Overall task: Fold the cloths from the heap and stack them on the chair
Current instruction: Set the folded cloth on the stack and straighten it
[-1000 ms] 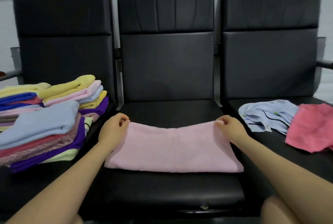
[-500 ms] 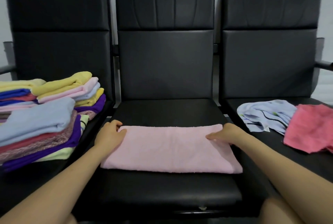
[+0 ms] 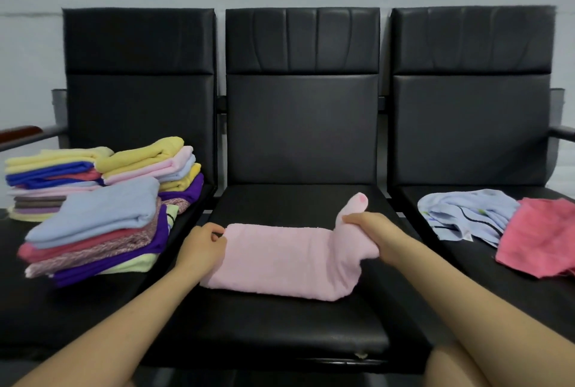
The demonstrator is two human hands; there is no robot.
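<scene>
Right hand (image 3: pixel 368 232) grips pink cloth (image 3: pixel 280 257) end, lifted; left hand (image 3: pixel 203 245) pinches opposite edge on seat.

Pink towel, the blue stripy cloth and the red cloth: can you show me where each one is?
pink towel (image 3: pixel 280 257), head view, middle of its flat folded part
blue stripy cloth (image 3: pixel 466 212), head view, its crumpled middle
red cloth (image 3: pixel 541 235), head view, its flat middle

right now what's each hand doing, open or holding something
Left hand: pinches the left end of the pink towel.
Right hand: grips the towel's right end, lifted off the seat.
</scene>
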